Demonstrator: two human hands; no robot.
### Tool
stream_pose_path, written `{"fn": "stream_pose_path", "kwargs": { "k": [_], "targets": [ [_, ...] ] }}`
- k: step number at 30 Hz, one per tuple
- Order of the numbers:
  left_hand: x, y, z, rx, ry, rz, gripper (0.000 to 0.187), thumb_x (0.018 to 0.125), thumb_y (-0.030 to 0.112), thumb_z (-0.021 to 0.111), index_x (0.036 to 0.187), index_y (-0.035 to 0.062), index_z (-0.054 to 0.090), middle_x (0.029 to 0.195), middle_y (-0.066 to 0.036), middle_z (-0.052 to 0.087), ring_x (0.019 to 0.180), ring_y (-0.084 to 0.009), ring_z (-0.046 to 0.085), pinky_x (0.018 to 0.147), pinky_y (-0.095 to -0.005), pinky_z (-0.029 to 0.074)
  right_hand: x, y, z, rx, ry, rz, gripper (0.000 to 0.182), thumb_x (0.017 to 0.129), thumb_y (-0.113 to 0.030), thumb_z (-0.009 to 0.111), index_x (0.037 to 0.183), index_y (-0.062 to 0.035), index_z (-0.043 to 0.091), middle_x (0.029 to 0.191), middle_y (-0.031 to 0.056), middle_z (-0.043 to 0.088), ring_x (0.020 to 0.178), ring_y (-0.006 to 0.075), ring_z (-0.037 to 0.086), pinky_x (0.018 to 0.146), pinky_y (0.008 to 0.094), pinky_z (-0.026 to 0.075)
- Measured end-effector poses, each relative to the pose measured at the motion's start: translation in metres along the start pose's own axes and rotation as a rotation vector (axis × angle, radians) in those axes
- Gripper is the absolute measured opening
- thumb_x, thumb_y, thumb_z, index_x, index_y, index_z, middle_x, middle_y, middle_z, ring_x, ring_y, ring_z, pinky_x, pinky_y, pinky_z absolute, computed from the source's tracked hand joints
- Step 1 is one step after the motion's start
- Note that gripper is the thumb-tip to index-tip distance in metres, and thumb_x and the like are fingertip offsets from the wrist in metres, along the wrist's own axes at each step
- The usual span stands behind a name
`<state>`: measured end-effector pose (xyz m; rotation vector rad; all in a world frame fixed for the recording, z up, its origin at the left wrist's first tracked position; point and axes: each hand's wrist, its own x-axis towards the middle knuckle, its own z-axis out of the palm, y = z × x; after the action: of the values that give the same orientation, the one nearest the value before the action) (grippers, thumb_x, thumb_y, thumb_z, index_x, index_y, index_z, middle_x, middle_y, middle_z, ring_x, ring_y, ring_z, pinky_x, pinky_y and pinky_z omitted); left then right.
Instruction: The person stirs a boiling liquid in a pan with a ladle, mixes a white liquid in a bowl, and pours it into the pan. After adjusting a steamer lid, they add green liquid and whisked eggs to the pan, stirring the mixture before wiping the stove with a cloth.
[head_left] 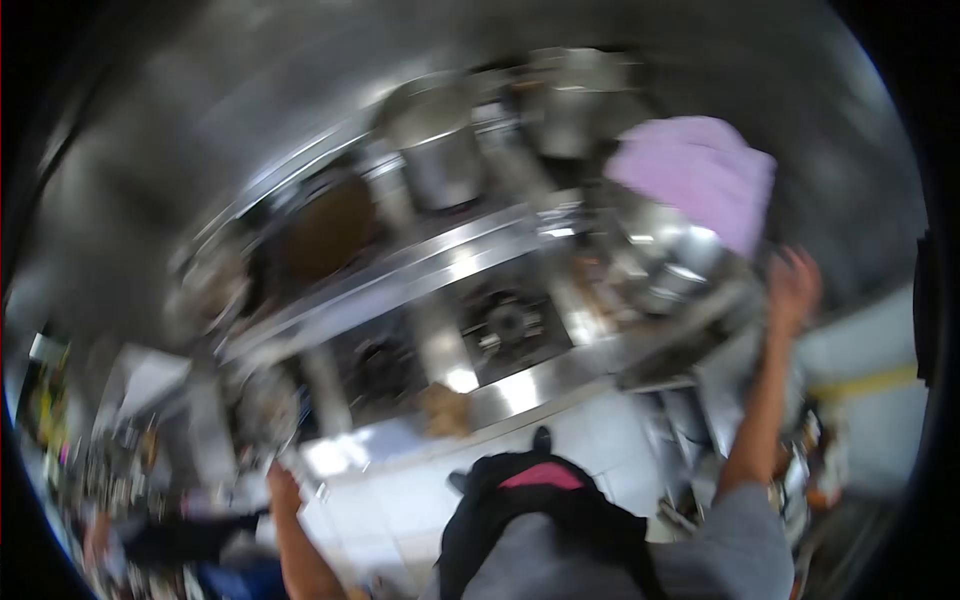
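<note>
My right hand (793, 288) is stretched out at the right, fingers apart, close to the lower corner of a pink cloth (700, 170). Whether it touches the cloth is blurred. The cloth lies draped over a shiny metal pot (685, 262) at the right end of the stove. At the lower left, my left hand (284, 488) looks closed, just below a round metal pan (268, 405) on the stove. Blur hides whatever the fingers may hold.
Tall metal pots (440, 165) and a wide pan with brown contents (325, 225) stand along the back. Two bare burners (508, 322) are in front. A brown lump (447, 410) sits on the stove's front edge. Another person's hand (97, 540) shows far left.
</note>
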<state>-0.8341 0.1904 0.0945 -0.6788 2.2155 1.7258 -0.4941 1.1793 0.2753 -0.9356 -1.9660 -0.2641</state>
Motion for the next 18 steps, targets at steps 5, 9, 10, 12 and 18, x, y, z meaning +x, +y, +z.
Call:
{"fn": "stream_pose_path", "kwargs": {
  "k": [5,9,10,12,18],
  "targets": [
    [-0.001,0.020,0.018,-0.515,0.052,-0.324,0.020,0.105,0.031,0.049,0.093,0.0157,0.053,0.072,0.001,0.052,0.049,-0.0096,0.045,0.038,-0.0241,0.038,0.137,-0.069,0.062,0.153,-0.317,0.153,0.056,0.092,-0.056,0.062,0.130,-0.0158,0.065,0.138,0.0182,0.055,0.123,0.0366,0.059,0.100,0.0476,0.051],
    [-0.038,0.027,0.028,-0.319,0.132,-0.185,0.021,0.105,0.028,0.051,0.088,0.0157,0.046,0.064,0.001,0.050,0.044,-0.0069,0.043,0.037,-0.0209,0.041,0.174,-0.103,0.104,-0.243,-0.579,0.126,0.062,0.094,-0.059,0.052,0.130,-0.0114,0.065,0.132,0.0202,0.060,0.117,0.0354,0.064,0.095,0.0485,0.054],
    [-0.047,0.032,0.032,-0.282,0.149,-0.227,0.021,0.105,0.030,0.050,0.090,0.0160,0.046,0.064,0.001,0.050,0.044,-0.0071,0.043,0.037,-0.0212,0.041,0.177,-0.103,0.119,-0.337,-0.629,0.063,0.060,0.095,-0.057,0.050,0.129,-0.0094,0.065,0.127,0.0204,0.063,0.114,0.0349,0.066,0.093,0.0481,0.054],
    [-0.056,0.029,0.030,-0.207,0.117,-0.236,0.020,0.106,0.033,0.047,0.093,0.0173,0.046,0.065,0.001,0.050,0.045,-0.0078,0.044,0.036,-0.0225,0.040,0.180,-0.097,0.137,-0.324,-0.622,-0.043,0.056,0.097,-0.052,0.048,0.127,-0.0084,0.065,0.121,0.0228,0.066,0.109,0.0371,0.067,0.092,0.0485,0.055],
    [-0.036,0.000,0.009,-0.147,0.083,-0.200,0.010,0.104,0.028,0.047,0.102,0.0184,0.049,0.068,0.000,0.051,0.045,-0.0101,0.045,0.036,-0.0257,0.039,0.195,-0.073,0.128,-0.259,-0.614,-0.193,0.051,0.100,-0.045,0.045,0.118,-0.0038,0.068,0.105,0.0275,0.071,0.100,0.0444,0.068,0.091,0.0530,0.054]
  ]
}}
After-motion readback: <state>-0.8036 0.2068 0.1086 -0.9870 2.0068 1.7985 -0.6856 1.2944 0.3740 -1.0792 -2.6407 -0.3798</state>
